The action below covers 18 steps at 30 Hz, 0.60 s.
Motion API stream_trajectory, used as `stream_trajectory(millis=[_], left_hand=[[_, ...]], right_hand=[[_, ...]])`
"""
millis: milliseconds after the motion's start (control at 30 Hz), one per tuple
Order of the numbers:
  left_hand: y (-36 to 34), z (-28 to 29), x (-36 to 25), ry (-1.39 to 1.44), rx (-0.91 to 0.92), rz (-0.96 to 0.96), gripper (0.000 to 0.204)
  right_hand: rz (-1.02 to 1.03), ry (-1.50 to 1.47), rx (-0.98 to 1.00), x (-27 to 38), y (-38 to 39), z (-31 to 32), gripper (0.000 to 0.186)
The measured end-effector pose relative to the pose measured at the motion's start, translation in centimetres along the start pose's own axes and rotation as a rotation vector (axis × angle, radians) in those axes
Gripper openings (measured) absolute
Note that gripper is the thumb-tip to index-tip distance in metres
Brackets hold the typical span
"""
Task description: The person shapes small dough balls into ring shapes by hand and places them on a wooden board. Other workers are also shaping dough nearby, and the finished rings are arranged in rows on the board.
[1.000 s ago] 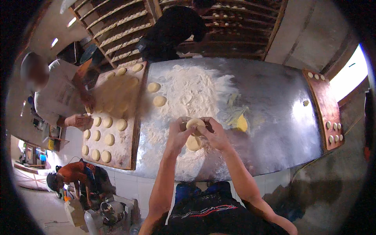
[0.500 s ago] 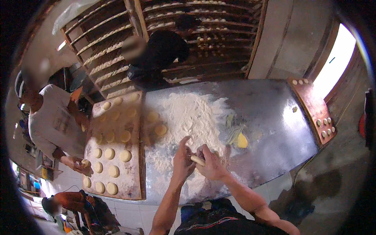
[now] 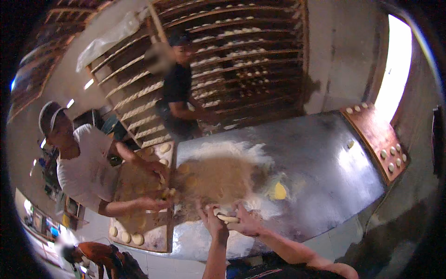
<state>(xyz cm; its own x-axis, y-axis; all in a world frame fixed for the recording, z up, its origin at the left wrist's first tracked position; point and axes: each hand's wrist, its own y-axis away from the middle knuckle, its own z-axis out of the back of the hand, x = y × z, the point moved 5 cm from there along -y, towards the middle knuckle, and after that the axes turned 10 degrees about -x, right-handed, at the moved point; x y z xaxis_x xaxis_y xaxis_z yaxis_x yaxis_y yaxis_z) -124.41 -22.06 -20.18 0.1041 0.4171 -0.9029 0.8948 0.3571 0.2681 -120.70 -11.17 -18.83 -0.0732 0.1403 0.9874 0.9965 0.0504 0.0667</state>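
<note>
Both my hands hold a flattened pale piece of dough [image 3: 228, 218] over the near part of the table. My left hand [image 3: 215, 225] grips its left side, with the fingers slightly blurred. From the right, my right hand [image 3: 247, 222] closes on the other side of it. Loose white flour [image 3: 223, 149] lies on the metal tabletop beyond my hands, partly behind a brown blurred patch. To the right of that rests a flat yellow piece [image 3: 280, 191], its kind unclear.
At the left stands a wooden board [image 3: 160, 239] with several dough rounds [image 3: 126, 237]; a co-worker in a white shirt [image 3: 86, 165] reaches over it. Another person in dark clothes [image 3: 179, 88] stands by a rack [image 3: 278, 56] of filled shelves. A second board [image 3: 371, 125] carries dough rounds at the right.
The view has tilted up, so the table sits lower. The co-worker's hands have moved right, over the board. The person by the rack has straightened up. My hands still hold the dough, its broader side showing.
</note>
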Motion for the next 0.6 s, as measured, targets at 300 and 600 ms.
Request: stream_trajectory(millis=[300,600], left_hand=[[4.5,-2.5,-2.4,-0.154,0.31,-0.752,0.072],[6.0,-3.1,-3.1,-0.305,0.267,-1.026,0.059]], right_hand=[[-0.079,-0.214,0.096,2.8,1.9,2.2,0.056],[0.01,-0.129,0.181,2.9,2.5,2.3,0.049]])
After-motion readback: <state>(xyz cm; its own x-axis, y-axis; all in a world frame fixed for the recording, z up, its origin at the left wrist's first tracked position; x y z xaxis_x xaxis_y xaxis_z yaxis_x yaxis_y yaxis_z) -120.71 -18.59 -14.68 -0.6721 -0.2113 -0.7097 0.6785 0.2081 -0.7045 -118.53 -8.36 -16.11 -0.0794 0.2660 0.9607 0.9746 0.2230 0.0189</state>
